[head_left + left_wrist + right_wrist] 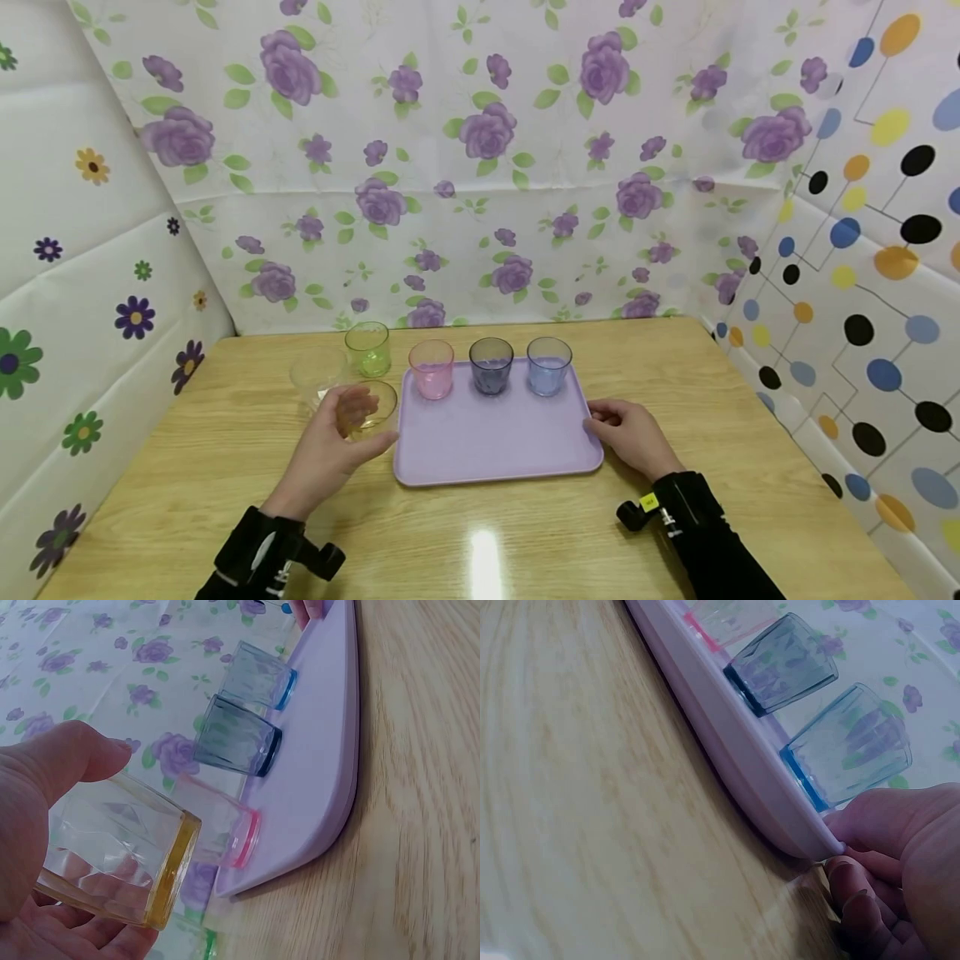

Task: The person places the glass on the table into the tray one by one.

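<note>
My left hand (330, 450) holds a clear glass with a yellow base (176, 870), thumb on one side and fingers round the other. In the left wrist view that base appears raised off the table. My right hand (630, 433) pinches the right edge of a lilac tray (495, 446), thumb at the rim and the other fingers curled below it. Along the tray's far side stand a pink glass (432, 379), a dark grey-blue glass (491, 375) and a light blue glass (548, 375), all upright.
Left of the tray, a green glass (369, 358) stands on the wooden table (480, 517). A colourless glass (315, 371) is beside it, partly behind my left hand. Flower-patterned sheeting (487, 192) rises behind the table, with patterned sheets at both sides.
</note>
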Action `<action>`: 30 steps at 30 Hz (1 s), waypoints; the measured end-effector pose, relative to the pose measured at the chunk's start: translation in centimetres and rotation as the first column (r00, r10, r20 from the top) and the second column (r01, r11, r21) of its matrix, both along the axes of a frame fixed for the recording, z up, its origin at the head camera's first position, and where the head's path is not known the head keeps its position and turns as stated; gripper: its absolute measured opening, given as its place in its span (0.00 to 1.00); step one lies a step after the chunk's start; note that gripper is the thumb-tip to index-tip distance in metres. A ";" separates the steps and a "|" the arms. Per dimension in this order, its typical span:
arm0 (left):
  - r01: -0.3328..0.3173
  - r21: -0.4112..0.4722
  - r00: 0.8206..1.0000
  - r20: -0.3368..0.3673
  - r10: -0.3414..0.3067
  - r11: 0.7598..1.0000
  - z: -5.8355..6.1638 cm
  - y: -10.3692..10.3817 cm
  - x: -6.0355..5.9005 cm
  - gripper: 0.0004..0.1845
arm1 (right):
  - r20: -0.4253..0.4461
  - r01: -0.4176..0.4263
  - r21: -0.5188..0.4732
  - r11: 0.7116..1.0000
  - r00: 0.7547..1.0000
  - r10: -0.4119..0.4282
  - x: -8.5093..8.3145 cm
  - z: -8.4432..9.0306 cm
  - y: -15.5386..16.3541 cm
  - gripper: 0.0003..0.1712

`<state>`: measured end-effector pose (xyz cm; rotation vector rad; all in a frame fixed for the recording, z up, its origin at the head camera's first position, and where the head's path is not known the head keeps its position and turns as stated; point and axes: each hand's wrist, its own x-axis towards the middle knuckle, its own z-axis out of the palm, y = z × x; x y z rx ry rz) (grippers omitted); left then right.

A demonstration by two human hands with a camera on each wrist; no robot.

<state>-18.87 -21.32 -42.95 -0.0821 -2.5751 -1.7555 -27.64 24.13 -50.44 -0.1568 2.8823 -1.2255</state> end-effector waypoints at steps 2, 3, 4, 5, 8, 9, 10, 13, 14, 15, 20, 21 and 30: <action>0.010 -0.001 1.000 0.004 -0.010 1.000 0.1 0.3 0.0 0.45 | -0.002 -0.003 0.000 1.000 1.000 0.003 0.0 0.0 0.0 0.25; 0.013 0.000 1.000 0.004 -0.013 1.000 0.1 0.4 0.0 0.45 | -0.003 -0.004 -0.001 1.000 1.000 0.004 0.0 0.0 0.0 0.25; 0.016 0.002 1.000 0.004 -0.016 1.000 0.2 0.5 0.0 0.45 | -0.004 -0.004 -0.002 1.000 1.000 0.004 0.0 0.0 0.0 0.25; 0.018 0.003 1.000 0.003 -0.018 1.000 0.2 0.7 -0.1 0.45 | -0.004 -0.004 -0.003 1.000 1.000 0.004 -0.1 0.0 0.0 0.25; 0.027 0.005 1.000 0.003 -0.027 1.000 0.3 1.1 -0.1 0.45 | -0.004 -0.004 -0.005 1.000 1.000 0.004 -0.1 0.0 0.0 0.25; 0.029 0.006 1.000 0.003 -0.029 1.000 0.3 1.2 -0.1 0.45 | -0.002 -0.003 -0.006 1.000 1.000 0.003 -0.1 0.0 0.0 0.25; 0.031 0.008 1.000 0.002 -0.031 0.999 0.3 1.3 -0.2 0.45 | -0.001 -0.002 -0.007 1.000 1.000 0.002 -0.1 0.0 0.0 0.24; 0.035 0.016 0.999 0.007 -0.035 0.999 0.3 1.7 -0.2 0.44 | -0.002 0.001 -0.011 1.000 1.000 -0.001 -0.2 -0.1 0.1 0.24; 0.037 0.019 0.999 0.009 -0.037 0.999 0.3 1.8 -0.2 0.44 | -0.003 0.002 -0.011 1.000 1.000 -0.002 -0.2 -0.2 0.1 0.24; 0.038 0.021 0.999 0.012 -0.038 0.999 0.3 2.0 -0.2 0.44 | -0.003 0.002 -0.011 1.000 1.000 -0.003 -0.2 -0.2 0.1 0.24; 0.049 0.032 0.999 0.012 -0.050 0.998 0.2 2.4 -0.2 0.44 | -0.004 0.002 -0.014 1.000 1.000 -0.002 -0.2 -0.2 0.1 0.24; 0.052 0.033 0.999 0.011 -0.052 0.998 0.2 2.5 -0.2 0.44 | -0.004 0.002 -0.014 1.000 1.000 -0.002 -0.2 -0.2 0.1 0.24; 0.072 0.044 0.997 0.007 -0.072 0.996 0.0 3.4 -0.3 0.43 | 0.001 0.012 -0.009 1.000 1.000 -0.012 0.0 0.0 0.0 0.24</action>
